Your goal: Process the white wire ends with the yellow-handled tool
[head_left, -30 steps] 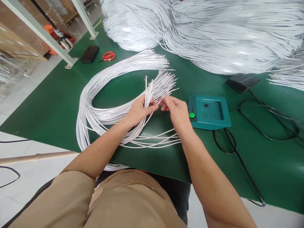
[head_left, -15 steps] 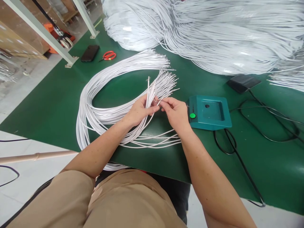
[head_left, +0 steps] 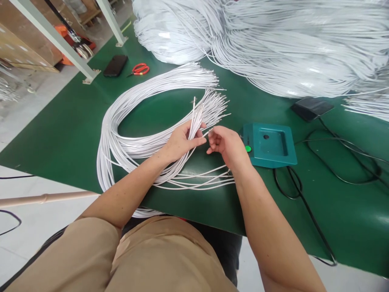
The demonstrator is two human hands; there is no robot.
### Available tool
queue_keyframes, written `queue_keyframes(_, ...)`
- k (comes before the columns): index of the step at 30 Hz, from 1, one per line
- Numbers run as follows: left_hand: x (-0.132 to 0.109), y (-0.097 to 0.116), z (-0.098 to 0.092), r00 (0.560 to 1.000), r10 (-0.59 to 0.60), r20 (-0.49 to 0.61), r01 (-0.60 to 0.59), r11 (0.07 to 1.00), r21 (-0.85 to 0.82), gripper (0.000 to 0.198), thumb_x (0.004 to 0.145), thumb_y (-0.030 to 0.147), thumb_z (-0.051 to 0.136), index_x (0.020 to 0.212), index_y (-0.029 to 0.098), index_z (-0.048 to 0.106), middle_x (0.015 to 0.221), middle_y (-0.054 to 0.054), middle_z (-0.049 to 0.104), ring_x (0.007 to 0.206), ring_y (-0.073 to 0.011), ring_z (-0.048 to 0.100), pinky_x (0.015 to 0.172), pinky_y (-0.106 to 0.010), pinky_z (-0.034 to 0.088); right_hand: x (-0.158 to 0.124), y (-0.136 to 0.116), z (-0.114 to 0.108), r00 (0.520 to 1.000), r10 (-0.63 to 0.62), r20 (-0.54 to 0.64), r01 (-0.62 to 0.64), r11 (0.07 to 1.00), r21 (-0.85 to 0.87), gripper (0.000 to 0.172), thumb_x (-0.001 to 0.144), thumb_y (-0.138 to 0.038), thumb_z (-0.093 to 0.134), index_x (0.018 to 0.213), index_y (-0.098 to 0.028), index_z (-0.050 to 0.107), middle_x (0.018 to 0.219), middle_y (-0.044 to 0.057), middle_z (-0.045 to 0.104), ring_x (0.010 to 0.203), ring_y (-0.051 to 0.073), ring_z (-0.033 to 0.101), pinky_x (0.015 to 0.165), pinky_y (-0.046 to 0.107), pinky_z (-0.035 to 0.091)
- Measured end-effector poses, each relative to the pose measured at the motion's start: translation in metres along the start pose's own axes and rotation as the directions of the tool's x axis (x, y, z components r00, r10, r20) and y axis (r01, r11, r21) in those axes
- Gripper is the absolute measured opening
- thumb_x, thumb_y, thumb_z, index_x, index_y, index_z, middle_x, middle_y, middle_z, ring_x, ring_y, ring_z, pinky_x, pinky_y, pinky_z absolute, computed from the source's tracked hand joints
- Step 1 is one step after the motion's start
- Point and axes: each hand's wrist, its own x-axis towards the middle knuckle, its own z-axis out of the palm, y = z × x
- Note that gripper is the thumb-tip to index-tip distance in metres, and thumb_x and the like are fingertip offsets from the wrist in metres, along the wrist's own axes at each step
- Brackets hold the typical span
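Observation:
My left hand (head_left: 182,142) is closed around a small bunch of white wires (head_left: 196,121), their tips sticking up past the fingers. Just right of it, my right hand (head_left: 226,146) has its fingers loosely curled and apart, with no wire visible inside. One wire end comes close to its index finger; whether they touch I cannot tell. A large curved bundle of white wires (head_left: 112,117) lies behind and left of my hands, its ends fanned toward the right. Several loose wires (head_left: 197,187) run under my right forearm.
Right of my hand sits a teal device (head_left: 290,140) with a green button (head_left: 248,149). Beyond it are a black box-like object (head_left: 313,108) and black cables (head_left: 306,202). Red-handled scissors (head_left: 140,69) and a dark flat object (head_left: 115,65) lie at back left. Big wire heaps (head_left: 288,48) cover the back.
My right hand has come off its pinch at the wire ends, turned and shifted slightly right, its fingers loosening. The left hand keeps its hold on the bunch, barely moved.

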Motion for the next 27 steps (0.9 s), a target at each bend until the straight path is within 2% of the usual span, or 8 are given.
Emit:
queue_keyframes(4, 0.000, -0.002, 0.000, 1.000, 0.006, 0.000, -0.006, 0.999, -0.042, 0.041, 0.071, 0.028, 0.079, 0.107, 0.016, 0.063, 0.074, 0.003, 0.058, 0.066, -0.0079, 0.051, 0.068, -0.022, 0.042, 0.000, 0.003, 0.002, 0.993, -0.118, -0.021, 0.114, 0.987, -0.116, 0.035, 0.074, -0.052, 0.068, 0.086, -0.020, 0.064, 0.069, -0.002, 0.059, 0.053, 0.010, 0.052, 0.052, 0.025, 0.051)
queue_keyframes(10, 0.000, -0.002, 0.000, 0.995, -0.083, 0.055, 0.092, 0.981, -0.174, 0.050, 0.073, 0.030, 0.079, 0.120, 0.021, 0.064, 0.078, 0.003, 0.056, 0.067, -0.0062, 0.051, 0.063, -0.019, 0.042, -0.003, 0.005, -0.001, 0.955, -0.297, 0.020, 0.275, 0.854, -0.442, 0.021, 0.086, -0.031, 0.057, 0.071, -0.018, 0.062, 0.056, -0.003, 0.056, 0.055, 0.012, 0.054, 0.062, 0.026, 0.045)
queue_keyframes(12, 0.000, 0.000, 0.000, 0.982, -0.157, 0.110, 0.181, 0.947, -0.266, 0.051, 0.072, 0.028, 0.079, 0.121, 0.021, 0.066, 0.080, 0.002, 0.055, 0.067, -0.0055, 0.051, 0.058, -0.016, 0.040, -0.003, 0.007, -0.002, 0.903, -0.426, 0.053, 0.371, 0.711, -0.597, 0.022, 0.089, -0.027, 0.051, 0.071, -0.019, 0.061, 0.063, -0.001, 0.060, 0.061, 0.013, 0.056, 0.066, 0.028, 0.044)
queue_keyframes(15, 0.001, 0.004, -0.001, 0.951, -0.241, 0.194, 0.302, 0.862, -0.406, 0.045, 0.069, 0.023, 0.080, 0.113, 0.019, 0.070, 0.080, 0.001, 0.055, 0.067, -0.0048, 0.051, 0.053, -0.014, 0.037, -0.003, 0.011, -0.004, 0.761, -0.621, 0.191, 0.494, 0.363, -0.790, 0.026, 0.095, -0.024, 0.042, 0.075, -0.019, 0.059, 0.080, 0.005, 0.065, 0.076, 0.017, 0.057, 0.072, 0.029, 0.042)
queue_keyframes(18, 0.004, 0.006, -0.001, 0.926, -0.292, 0.238, 0.374, 0.784, -0.496, 0.042, 0.067, 0.018, 0.080, 0.108, 0.017, 0.071, 0.077, 0.000, 0.056, 0.066, -0.0053, 0.054, 0.049, -0.013, 0.035, -0.004, 0.009, -0.007, 0.685, -0.629, 0.367, 0.484, 0.017, -0.875, 0.033, 0.099, -0.022, 0.034, 0.080, -0.018, 0.060, 0.085, 0.009, 0.064, 0.080, 0.019, 0.056, 0.074, 0.031, 0.040)
queue_keyframes(20, 0.007, 0.005, -0.001, 0.919, -0.317, 0.236, 0.395, 0.758, -0.519, 0.044, 0.065, 0.015, 0.080, 0.108, 0.016, 0.071, 0.076, 0.000, 0.057, 0.064, -0.0052, 0.055, 0.046, -0.013, 0.033, -0.005, 0.004, -0.009, 0.682, -0.594, 0.426, 0.414, -0.166, -0.895, 0.033, 0.099, -0.021, 0.033, 0.085, -0.018, 0.063, 0.087, 0.010, 0.065, 0.084, 0.022, 0.055, 0.077, 0.034, 0.037)
queue_keyframes(22, 0.010, 0.002, 0.001, 0.918, -0.331, 0.217, 0.396, 0.767, -0.505, 0.047, 0.066, 0.013, 0.078, 0.112, 0.017, 0.070, 0.075, 0.001, 0.057, 0.063, -0.0051, 0.055, 0.044, -0.012, 0.031, -0.007, -0.002, -0.012, 0.701, -0.587, 0.405, 0.306, -0.266, -0.914, 0.027, 0.097, -0.023, 0.038, 0.095, -0.017, 0.064, 0.096, 0.012, 0.067, 0.092, 0.026, 0.055, 0.082, 0.038, 0.036)
queue_keyframes(27, 0.014, -0.004, 0.006, 0.950, -0.284, 0.130, 0.312, 0.891, -0.331, 0.047, 0.071, 0.013, 0.073, 0.117, 0.019, 0.068, 0.074, 0.002, 0.056, 0.063, -0.0049, 0.057, 0.042, -0.011, 0.030, -0.006, -0.010, -0.024, 0.826, -0.503, 0.256, 0.109, -0.304, -0.946, 0.022, 0.092, -0.018, 0.044, 0.096, -0.013, 0.065, 0.088, 0.014, 0.071, 0.088, 0.030, 0.058, 0.087, 0.042, 0.035)
